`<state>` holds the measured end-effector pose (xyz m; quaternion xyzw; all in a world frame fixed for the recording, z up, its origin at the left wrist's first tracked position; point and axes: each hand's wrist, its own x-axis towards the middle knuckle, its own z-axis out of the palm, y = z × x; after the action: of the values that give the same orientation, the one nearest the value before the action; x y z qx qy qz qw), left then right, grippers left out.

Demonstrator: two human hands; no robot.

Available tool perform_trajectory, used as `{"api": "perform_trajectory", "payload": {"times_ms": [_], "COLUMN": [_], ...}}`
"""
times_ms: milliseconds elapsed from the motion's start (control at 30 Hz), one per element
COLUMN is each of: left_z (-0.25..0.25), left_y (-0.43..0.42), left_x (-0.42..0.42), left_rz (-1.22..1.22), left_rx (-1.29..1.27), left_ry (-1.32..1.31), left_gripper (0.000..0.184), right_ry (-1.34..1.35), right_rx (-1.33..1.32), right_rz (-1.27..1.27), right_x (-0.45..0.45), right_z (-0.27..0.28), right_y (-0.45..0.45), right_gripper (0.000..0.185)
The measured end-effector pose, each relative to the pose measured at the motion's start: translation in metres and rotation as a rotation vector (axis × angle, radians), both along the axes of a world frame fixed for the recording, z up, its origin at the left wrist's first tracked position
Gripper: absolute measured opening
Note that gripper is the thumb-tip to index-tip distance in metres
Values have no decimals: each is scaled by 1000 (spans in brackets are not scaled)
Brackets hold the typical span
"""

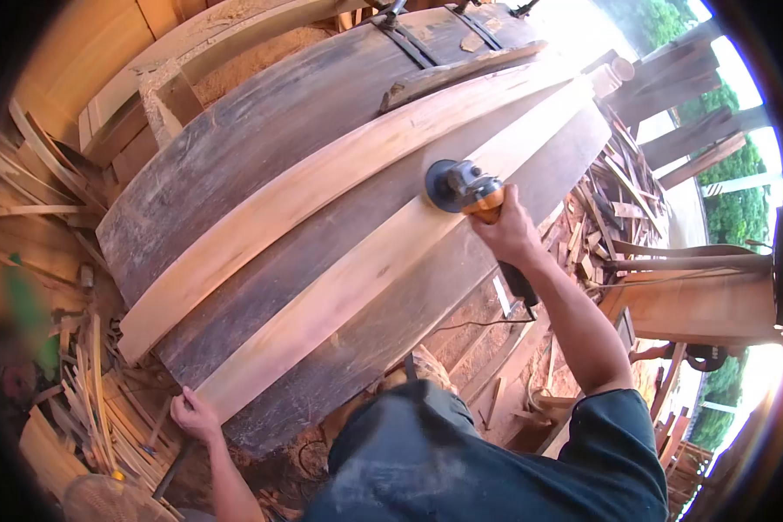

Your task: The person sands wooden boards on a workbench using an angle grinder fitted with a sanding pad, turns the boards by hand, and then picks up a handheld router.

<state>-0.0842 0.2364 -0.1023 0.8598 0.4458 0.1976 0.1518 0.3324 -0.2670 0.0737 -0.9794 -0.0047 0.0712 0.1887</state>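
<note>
My right hand [506, 228] is wrapped round an angle grinder [478, 193] with an orange and silver head. The grinder's round disc [445, 185] lies over a long pale plank [344, 270] that rests on a dark wooden table-like surface [357, 370]. At the plank's near left end, my left hand [197, 415] holds the plank's edge with its fingers bent. A second, curved pale plank [278, 204] lies farther up on the dark surface.
Clamps [400, 39] sit at the top edge beside a rough wood strip [461, 74]. Wood scraps [96, 409] pile up at the lower left, with more offcuts [618, 191] at the right. A cord [487, 323] trails below the grinder. Part of another person's arm [648, 354] shows at the right.
</note>
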Motion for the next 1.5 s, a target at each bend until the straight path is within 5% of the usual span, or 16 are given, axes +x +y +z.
{"api": "perform_trajectory", "payload": {"times_ms": [200, 267, 300, 367, 433, 633, 867, 1000, 1167, 1267, 1500], "left_z": [1, 20, 37, 78, 72, 55, 48, 54, 23, 30, 28], "left_y": [-2, -69, -119, -205, -249, -227, -98, -60, -58, -62, -62], "left_x": [8, 72, 110, 183, 232, 219, 76, 41, 41, 48, 51], "left_rz": [-109, -465, -560, -804, -755, -823, -781, -777, -595, -598, -593], "left_rx": [218, 289, 16, -64, -43, -167, -176, -173, -165, -82, -69], "left_ry": [261, -19, 70, 205, 215, 87, 177, 88, -38, 18, 9], "left_gripper": [32, 54, 86, 115, 116, 104, 107, 80, 38, 33, 32], "right_ry": [30, -96, -143, -124, -105, -34, 151, 437, 380, 467, 99], "right_rx": [74, 100, 103, 158, 248, 264, 170, 40, 89, -10, 109], "right_rz": [-264, -272, -281, -248, -218, -15, 246, 362, 568, 377, 59], "right_x": [77, 78, 72, 65, 41, -12, -113, -181, -235, -209, -128], "right_z": [15, 12, 7, 5, 16, 24, 8, 20, -10, 16, -4], "right_y": [-111, -139, -154, -166, -159, -118, -5, 106, 161, 141, 50], "right_gripper": [67, 68, 68, 70, 71, 67, 70, 76, 80, 77, 63]}}
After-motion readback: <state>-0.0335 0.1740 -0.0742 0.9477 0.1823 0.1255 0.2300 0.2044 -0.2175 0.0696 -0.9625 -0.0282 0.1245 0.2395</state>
